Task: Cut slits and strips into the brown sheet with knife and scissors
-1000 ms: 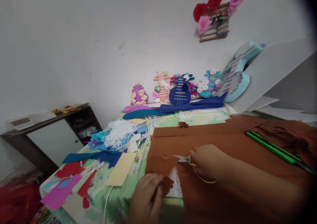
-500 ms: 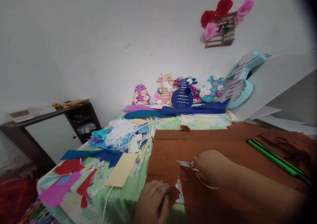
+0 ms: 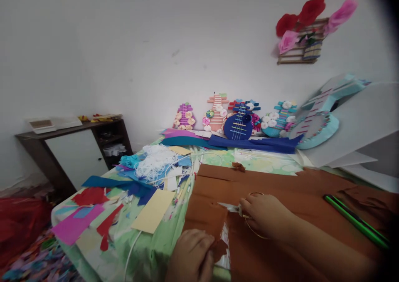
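A large brown sheet, paper or thin cloth, lies over the near part of the table. My right hand grips small scissors with silver blades and thin gold handle loops, their tips pointing left over the sheet. One loop shows above my fingers and another below. Below the blades a cut with a ragged edge runs toward me, and something whitish shows through it. At the sheet's near left corner, my left hand has its fingers curled over the brown material; its thumb is partly hidden.
Left of the sheet lie a cream card, white string and coloured scraps. A green-and-black pen-like object rests at right. Decorated lute-shaped crafts stand along the wall. A low cabinet is at far left.
The view has swung slightly left. The scissors' tips sit a little further left over the sheet, and their loops are wider apart. My left hand keeps its place on the corner.
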